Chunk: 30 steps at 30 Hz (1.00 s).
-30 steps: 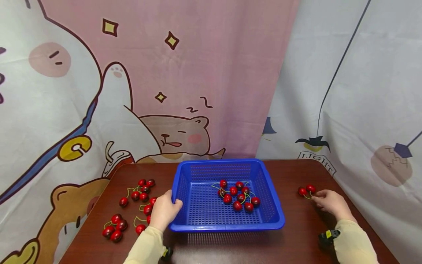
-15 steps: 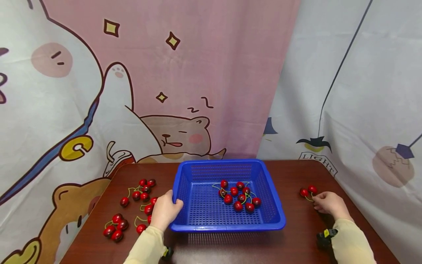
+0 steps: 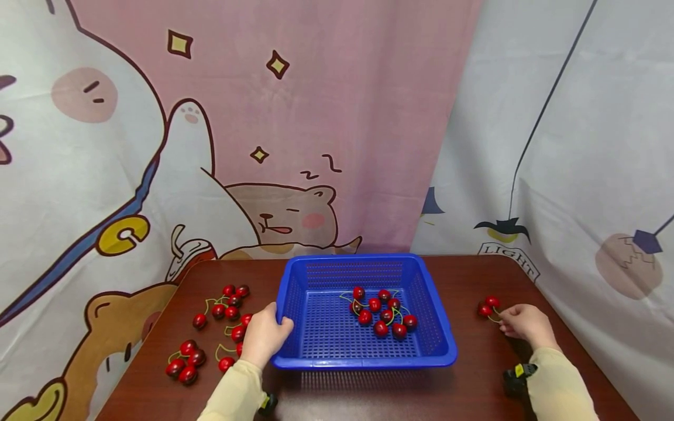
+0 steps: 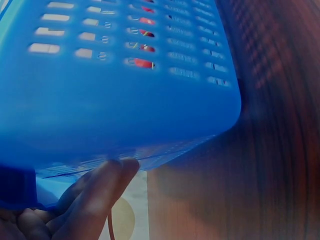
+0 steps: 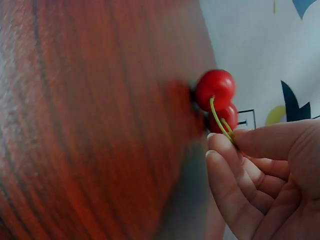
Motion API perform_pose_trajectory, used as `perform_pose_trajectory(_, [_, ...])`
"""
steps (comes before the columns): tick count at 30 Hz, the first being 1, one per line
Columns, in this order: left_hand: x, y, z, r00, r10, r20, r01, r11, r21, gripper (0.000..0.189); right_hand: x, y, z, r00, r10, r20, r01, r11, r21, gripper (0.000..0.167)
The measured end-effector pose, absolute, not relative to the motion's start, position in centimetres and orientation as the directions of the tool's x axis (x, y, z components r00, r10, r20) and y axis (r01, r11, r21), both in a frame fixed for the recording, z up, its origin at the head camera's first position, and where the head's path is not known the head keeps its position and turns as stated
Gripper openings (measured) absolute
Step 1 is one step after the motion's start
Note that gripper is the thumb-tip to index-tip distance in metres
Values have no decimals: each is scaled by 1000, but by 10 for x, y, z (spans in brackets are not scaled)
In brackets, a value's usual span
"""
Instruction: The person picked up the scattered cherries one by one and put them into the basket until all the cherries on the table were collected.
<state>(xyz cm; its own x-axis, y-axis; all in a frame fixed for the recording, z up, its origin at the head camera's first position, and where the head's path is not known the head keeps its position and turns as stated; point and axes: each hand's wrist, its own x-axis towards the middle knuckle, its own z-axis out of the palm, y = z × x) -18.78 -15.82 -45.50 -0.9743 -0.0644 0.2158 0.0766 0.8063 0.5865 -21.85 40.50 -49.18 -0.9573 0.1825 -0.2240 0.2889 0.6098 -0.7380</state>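
Observation:
A blue perforated plastic basket (image 3: 363,363) stands mid-table, with several red cherries (image 3: 381,328) on green stems lying toward its right side. My left hand (image 3: 263,336) grips the basket's left rim, thumb over the edge; in the left wrist view its fingers (image 4: 95,202) reach against the basket's outer side. To the right of the basket, my right hand (image 3: 528,325) pinches the green stem of a pair of cherries (image 3: 488,306) between thumb and fingertips. The right wrist view shows both cherries (image 5: 215,90) hanging out past the fingertips, close to the tabletop.
Several more cherries in bunches lie on the left of the brown table (image 3: 416,394), one bunch (image 3: 185,362) near its left edge, another (image 3: 223,304) farther back. My left hand partly hides a third group (image 3: 226,363). A cartoon-printed curtain (image 3: 368,117) hangs behind the table.
The right hand has shifted slightly toward the left, and its pinched cherries have turned a little against each other. My left hand and the basket keep their places.

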Motion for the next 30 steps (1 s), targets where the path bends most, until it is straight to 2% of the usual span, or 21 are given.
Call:
perform_pose_trajectory(11, [-188,-158,-455,-976,-71,208,67,805,589,16,-223,386,-448,-987,162,-21,137,750,-647,26])
perform_pose_trajectory(19, [-189,-159,-456,-972,-69,224,76,811,581,14,-230,349,-399,-975,93,202,-37,828,-559,20])
perform_pose_trajectory(23, [-189,-159,-456,-972,-66,225,79,811,580,14,-233,322,-375,-958,48,282,-117,834,-539,17])
perform_pose_trajectory(30, [-188,-158,-455,-974,-68,214,74,805,589,14,-237,276,-345,-934,-84,347,-271,800,-535,14])
